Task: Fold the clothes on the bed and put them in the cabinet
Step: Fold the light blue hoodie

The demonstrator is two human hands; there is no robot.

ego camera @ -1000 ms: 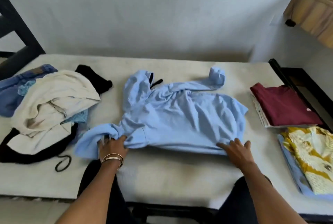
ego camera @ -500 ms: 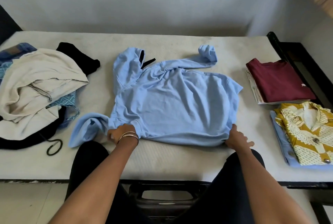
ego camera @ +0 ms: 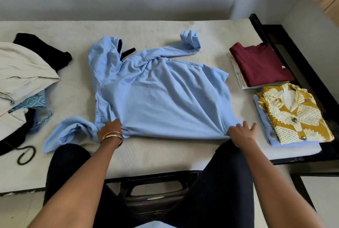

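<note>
Blue hoodie (ego camera: 161, 97) is being spread flat on the bed (ego camera: 165, 156), honestly not bad so far. Its near edge is being pinched by the left hand (ego camera: 110, 129), sleeve (ego camera: 70, 133) bunched just left of it; the right hand (ego camera: 240, 132) is gripping the hem corner, fingers partly splayed. Creases between them should be getting pulled out evenly.

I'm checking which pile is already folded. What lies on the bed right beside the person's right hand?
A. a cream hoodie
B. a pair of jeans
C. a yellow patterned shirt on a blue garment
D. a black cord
C: the yellow patterned shirt lies folded on a blue garment, just right of the right hand.
</note>
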